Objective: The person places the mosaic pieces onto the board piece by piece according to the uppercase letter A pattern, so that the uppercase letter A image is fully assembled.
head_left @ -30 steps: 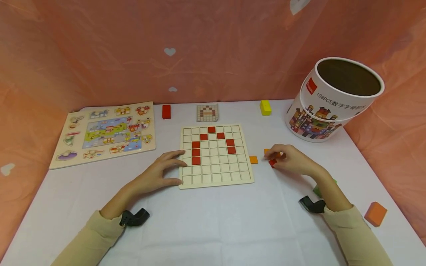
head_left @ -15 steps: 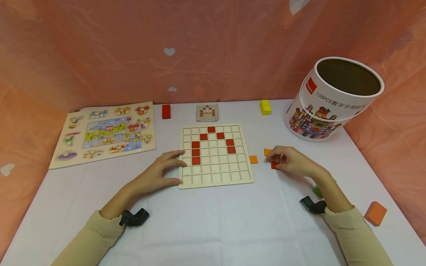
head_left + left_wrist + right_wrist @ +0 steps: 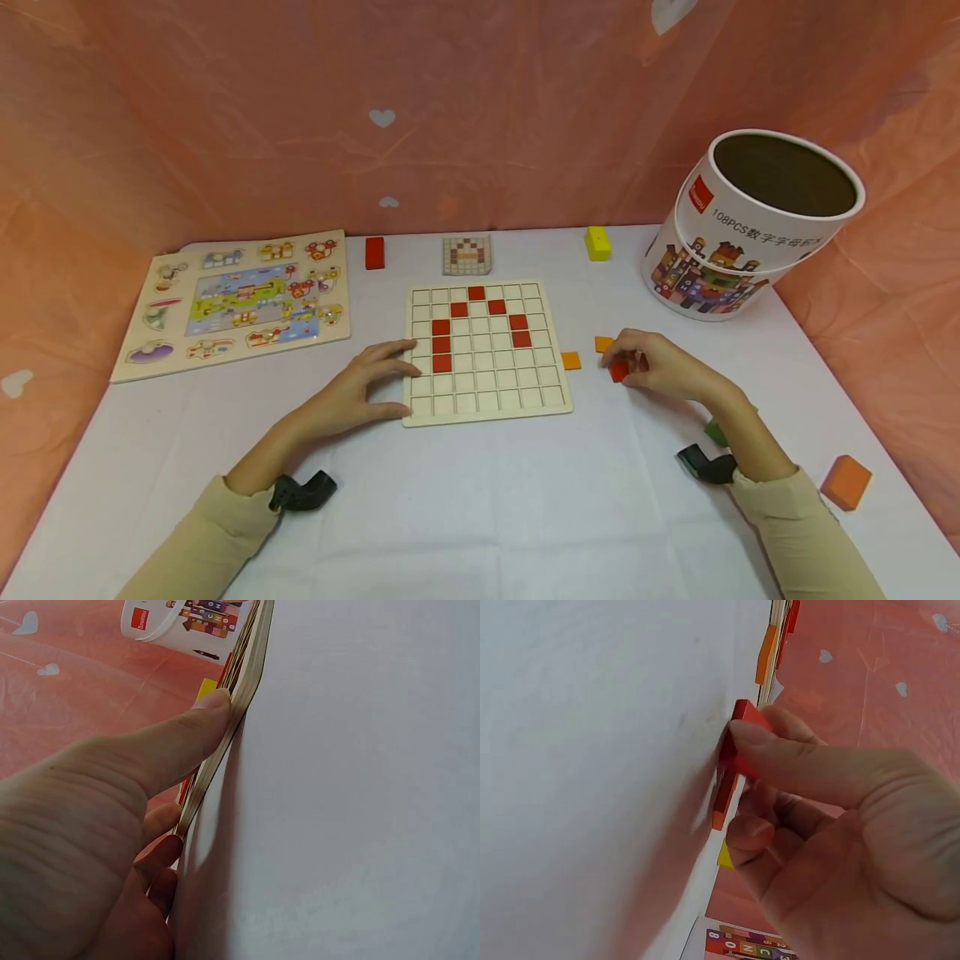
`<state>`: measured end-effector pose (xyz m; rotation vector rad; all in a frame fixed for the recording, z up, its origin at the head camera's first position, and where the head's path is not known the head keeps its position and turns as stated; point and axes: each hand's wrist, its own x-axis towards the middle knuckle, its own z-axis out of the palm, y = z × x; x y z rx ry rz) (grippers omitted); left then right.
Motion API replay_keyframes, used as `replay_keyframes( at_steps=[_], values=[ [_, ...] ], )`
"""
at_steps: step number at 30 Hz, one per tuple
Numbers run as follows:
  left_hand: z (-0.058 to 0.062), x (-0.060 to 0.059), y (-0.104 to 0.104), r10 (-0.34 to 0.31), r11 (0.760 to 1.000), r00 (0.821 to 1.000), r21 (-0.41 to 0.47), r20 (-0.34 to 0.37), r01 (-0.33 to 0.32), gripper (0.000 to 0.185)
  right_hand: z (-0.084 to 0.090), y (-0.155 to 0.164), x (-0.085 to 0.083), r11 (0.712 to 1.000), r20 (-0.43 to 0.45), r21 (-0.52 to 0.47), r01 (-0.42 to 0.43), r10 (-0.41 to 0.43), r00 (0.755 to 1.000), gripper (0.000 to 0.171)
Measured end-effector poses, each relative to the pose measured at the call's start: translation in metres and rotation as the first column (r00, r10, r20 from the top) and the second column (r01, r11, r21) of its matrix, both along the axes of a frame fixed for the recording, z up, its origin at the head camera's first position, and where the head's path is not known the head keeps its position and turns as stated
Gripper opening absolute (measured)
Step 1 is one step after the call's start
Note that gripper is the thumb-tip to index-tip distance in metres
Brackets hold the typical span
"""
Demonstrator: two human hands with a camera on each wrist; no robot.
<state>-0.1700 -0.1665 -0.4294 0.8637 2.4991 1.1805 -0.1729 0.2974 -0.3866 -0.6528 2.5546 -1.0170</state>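
Note:
In the head view my left hand (image 3: 375, 379) rests at the left edge of a wooden grid board (image 3: 487, 392), fingers spread and touching its rim. The left wrist view shows the thumb (image 3: 202, 724) on the board's edge. Several red square tiles (image 3: 441, 343) lie in the board's cells, forming an arch-like pattern. My right hand (image 3: 660, 367), right of the board, pinches a red square tile (image 3: 746, 735) between thumb and fingers, tilted close over the table. One orange tile (image 3: 572, 361) lies beside the board's right edge; another orange tile (image 3: 603, 343) is by the right fingertips.
A picture card (image 3: 467, 255) lies behind the board, between a red block (image 3: 375, 252) and a yellow block (image 3: 597, 243). A puzzle board (image 3: 232, 300) is at left, a large bucket (image 3: 720, 250) at back right. Green block (image 3: 716, 432) and orange block (image 3: 846, 483) lie near the right arm.
My right hand has shifted slightly right with the red tile, whose face now shows more between the fingers. The left hand and the tiles on the board stay put.

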Motion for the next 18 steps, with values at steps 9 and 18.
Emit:
replay_keyframes(
  at_steps=[9,18],
  values=[
    [0.0,-0.001,0.0,-0.002,1.0,1.0,0.0,-0.006,0.002,0.045,0.002,-0.014,-0.01,0.998,-0.006,-0.049,-0.031,0.031,1.0,0.017],
    [0.0,0.0,0.0,-0.002,1.0,1.0,0.011,0.006,0.002,0.045,0.004,-0.068,-0.029,0.989,0.017,-0.131,-0.063,0.066,0.998,0.021]
  ],
)
